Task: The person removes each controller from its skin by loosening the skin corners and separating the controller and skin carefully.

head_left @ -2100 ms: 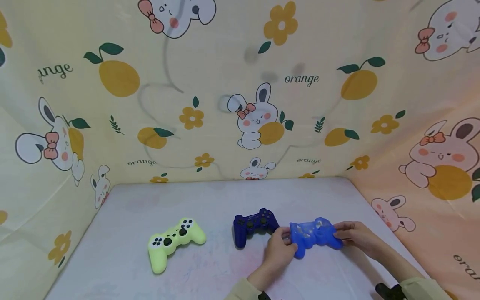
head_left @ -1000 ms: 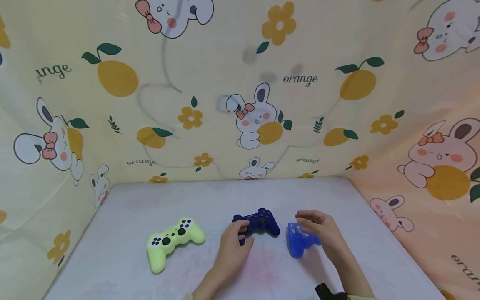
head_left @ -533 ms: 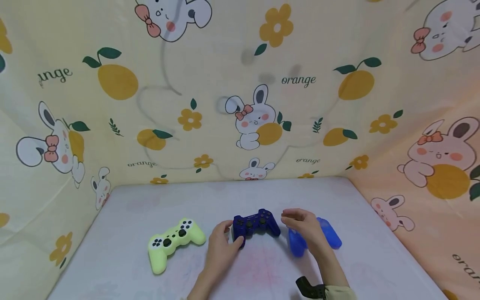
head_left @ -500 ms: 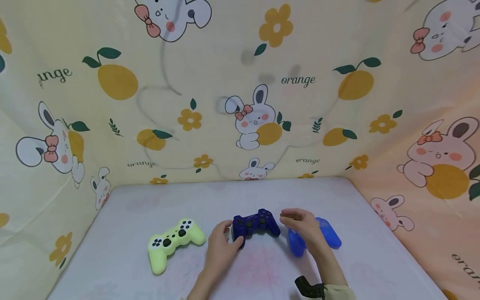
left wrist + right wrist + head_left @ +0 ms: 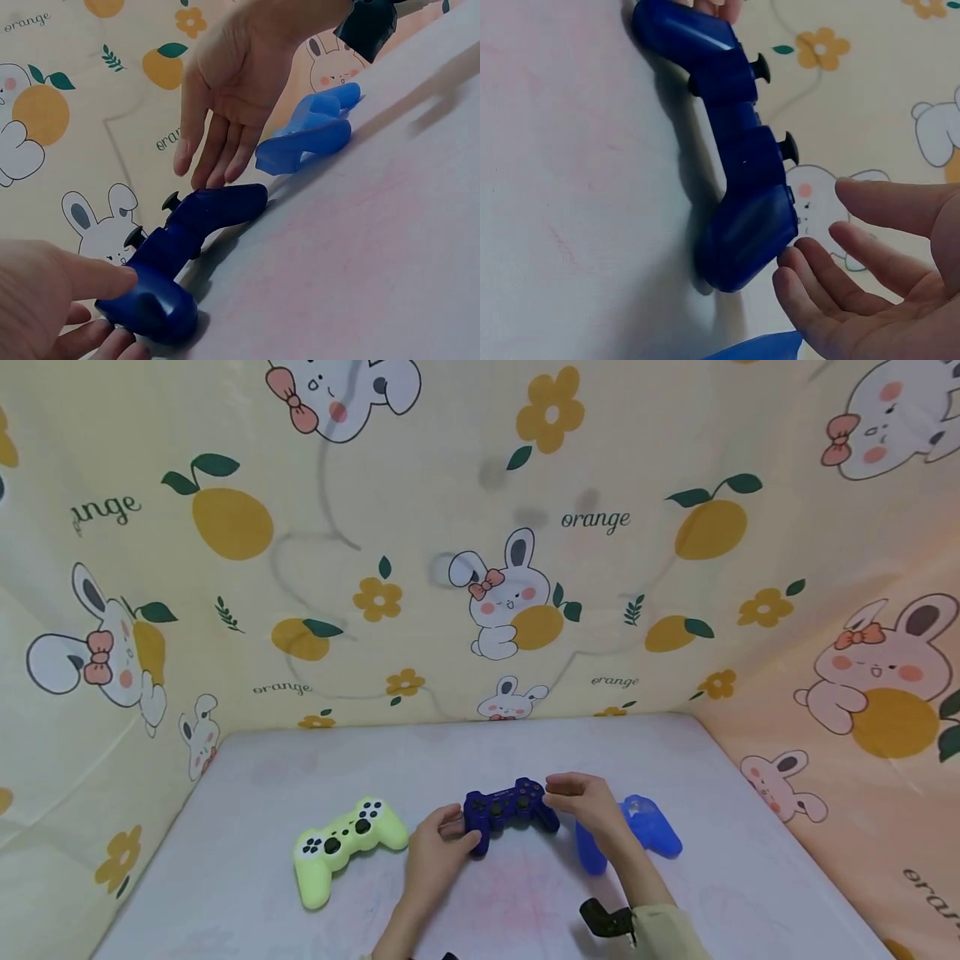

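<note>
I read this as lining up a two-handed grasp: the navy pad (image 5: 510, 805) lies between my left hand (image 5: 438, 853), thumb and fingers apart about its near end, and my right hand (image 5: 589, 806), fingers loosely parted just beside, so closing both seems called for.

The place looked like a makeshift booth: cream sheeting (image 5: 442, 468), printed with rabbits (image 5: 495, 638), oranges (image 5: 232, 524) and the word "orange", walled a pale tabletop (image 5: 420, 764) at the back and both sides. Whether home, shop or lab surrounded it could not be told.
</note>
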Available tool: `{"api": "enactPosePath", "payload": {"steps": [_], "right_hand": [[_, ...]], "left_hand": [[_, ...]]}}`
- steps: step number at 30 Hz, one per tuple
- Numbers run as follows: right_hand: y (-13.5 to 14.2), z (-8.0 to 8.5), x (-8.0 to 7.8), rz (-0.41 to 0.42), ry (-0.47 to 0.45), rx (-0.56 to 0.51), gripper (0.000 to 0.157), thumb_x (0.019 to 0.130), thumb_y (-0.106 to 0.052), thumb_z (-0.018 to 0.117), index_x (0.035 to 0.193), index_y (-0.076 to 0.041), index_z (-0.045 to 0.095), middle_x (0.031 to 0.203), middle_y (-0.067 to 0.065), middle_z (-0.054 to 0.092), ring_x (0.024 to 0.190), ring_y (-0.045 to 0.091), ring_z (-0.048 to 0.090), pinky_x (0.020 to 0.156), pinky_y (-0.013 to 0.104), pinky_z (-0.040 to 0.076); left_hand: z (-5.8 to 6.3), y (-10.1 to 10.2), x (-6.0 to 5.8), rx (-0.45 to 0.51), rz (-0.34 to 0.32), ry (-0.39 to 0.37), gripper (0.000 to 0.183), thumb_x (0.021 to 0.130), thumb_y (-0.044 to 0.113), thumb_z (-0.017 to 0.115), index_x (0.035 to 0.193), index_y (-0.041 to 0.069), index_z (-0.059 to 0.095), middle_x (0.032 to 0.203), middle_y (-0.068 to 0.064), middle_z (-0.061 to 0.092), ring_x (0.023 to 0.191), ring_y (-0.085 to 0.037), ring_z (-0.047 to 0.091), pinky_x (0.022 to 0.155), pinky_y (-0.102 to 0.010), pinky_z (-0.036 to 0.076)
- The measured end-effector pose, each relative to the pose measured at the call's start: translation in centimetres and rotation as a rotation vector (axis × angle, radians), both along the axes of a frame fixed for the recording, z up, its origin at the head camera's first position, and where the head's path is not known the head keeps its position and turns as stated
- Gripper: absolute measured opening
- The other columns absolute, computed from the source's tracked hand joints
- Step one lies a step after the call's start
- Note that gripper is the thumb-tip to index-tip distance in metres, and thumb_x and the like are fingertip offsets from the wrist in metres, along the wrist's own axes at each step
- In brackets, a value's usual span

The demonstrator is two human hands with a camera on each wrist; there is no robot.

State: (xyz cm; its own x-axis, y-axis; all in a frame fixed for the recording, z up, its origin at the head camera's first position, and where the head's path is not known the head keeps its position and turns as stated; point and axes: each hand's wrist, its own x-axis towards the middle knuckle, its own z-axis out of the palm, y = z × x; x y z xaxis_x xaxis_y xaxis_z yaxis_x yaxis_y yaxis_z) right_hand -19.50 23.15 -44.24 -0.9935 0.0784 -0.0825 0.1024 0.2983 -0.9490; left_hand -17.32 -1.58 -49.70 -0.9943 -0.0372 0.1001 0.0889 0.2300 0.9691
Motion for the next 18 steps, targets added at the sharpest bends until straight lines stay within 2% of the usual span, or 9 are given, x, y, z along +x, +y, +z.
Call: {"api": "enactPosePath", "payload": {"steps": [4,10,18], "right_hand": [[-0.1,-0.3,-0.5,-0.004,-0.016,-0.009,0.038,0.087,-0.006,0.074,0.122,0.007,0.064,0.115,0.02,0.066,0.104,0.03,0.064,0.091,0.043,0.05],[0.3,-0.9,-1.2,-0.025,-0.061,-0.061,0.036,0.087,-0.004,0.073,0.119,0.009,0.065,0.111,0.019,0.068,0.1,0.028,0.066,0.089,0.042,0.051],[0.8,-1.8,-1.9,0.008,-0.117,0.063,0.03,0.084,-0.011,0.077,0.112,-0.002,0.073,0.11,0.012,0.069,0.102,0.028,0.065,0.095,0.053,0.043]], "left_hand": [[-0.2,0.1,-0.3,0.005,0.0,-0.003,0.054,0.077,0.013,0.084,0.124,-0.002,0.062,0.11,-0.012,0.069,0.094,-0.019,0.069,0.091,-0.045,0.048],[-0.7,0.2,-0.7,0.025,0.001,0.0,0.05,0.078,0.01,0.083,0.122,-0.004,0.063,0.105,-0.014,0.07,0.091,-0.023,0.069,0.083,-0.04,0.053],[-0.8,0.3,-1.1,0.013,-0.003,-0.029,0.049,0.079,0.014,0.083,0.122,-0.001,0.066,0.101,-0.012,0.072,0.089,-0.021,0.069,0.08,-0.036,0.055]]}}
